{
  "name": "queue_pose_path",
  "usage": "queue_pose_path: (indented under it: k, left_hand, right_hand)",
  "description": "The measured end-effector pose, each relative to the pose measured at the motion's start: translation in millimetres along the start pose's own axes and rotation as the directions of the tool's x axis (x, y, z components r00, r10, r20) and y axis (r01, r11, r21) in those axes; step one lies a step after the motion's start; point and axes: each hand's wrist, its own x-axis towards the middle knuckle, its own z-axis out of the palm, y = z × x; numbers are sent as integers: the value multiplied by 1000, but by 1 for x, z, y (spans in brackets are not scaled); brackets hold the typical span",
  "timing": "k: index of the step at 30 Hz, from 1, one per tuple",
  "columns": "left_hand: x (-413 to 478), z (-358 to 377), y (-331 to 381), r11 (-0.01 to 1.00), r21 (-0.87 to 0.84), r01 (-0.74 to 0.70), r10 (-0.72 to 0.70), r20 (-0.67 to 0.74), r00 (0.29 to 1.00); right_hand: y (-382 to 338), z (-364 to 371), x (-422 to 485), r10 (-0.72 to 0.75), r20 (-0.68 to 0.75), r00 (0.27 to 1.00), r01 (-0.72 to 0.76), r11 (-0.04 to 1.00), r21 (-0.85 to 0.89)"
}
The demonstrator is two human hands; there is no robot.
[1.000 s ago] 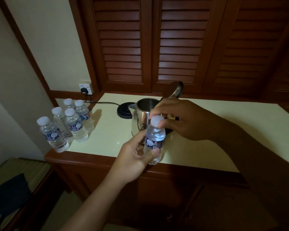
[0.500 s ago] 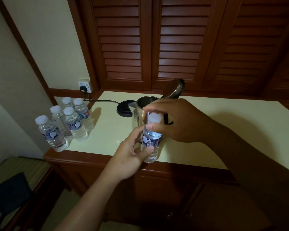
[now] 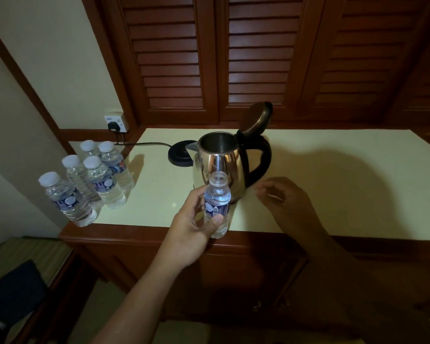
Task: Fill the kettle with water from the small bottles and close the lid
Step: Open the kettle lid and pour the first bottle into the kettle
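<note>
A steel kettle (image 3: 221, 167) with a black handle stands on the cream countertop (image 3: 345, 189), its lid (image 3: 257, 119) tipped up and open. Just in front of it, my left hand (image 3: 191, 229) grips a small water bottle (image 3: 217, 199) upright over the counter's front edge. The bottle's neck is uncapped. My right hand (image 3: 288, 202) hovers low over the counter to the right of the bottle, below the kettle's handle. Its fingers are curled, and the white cap stays hidden inside them.
Several capped small bottles (image 3: 104, 184) stand in a cluster at the counter's left end. The black kettle base (image 3: 180, 155) sits behind the kettle on the left, its cord running to a wall socket (image 3: 116, 122). Louvred wooden doors rise behind. A bench (image 3: 23, 269) is lower left.
My right hand twisted the white cap off the bottle and drew away to the right. The left hand kept the bottle upright in front of the kettle.
</note>
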Motion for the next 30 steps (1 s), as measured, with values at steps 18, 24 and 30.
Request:
queue_pose_path:
  k: [18,24,30]
  left_hand:
    - [-7,-3,-14,998,-29,63,-64,-61,996]
    - [-5,-15,-6,999,-1,36,-36,-106,994]
    - [19,-32,22,996,88,-27,42,-168,985]
  right_hand:
    - [69,42,6,-29,89,996,82,739,-669]
    - [57,45,2,163,83,983,-43,645,-763]
    - [57,43,6,202,163,966,2,621,-784]
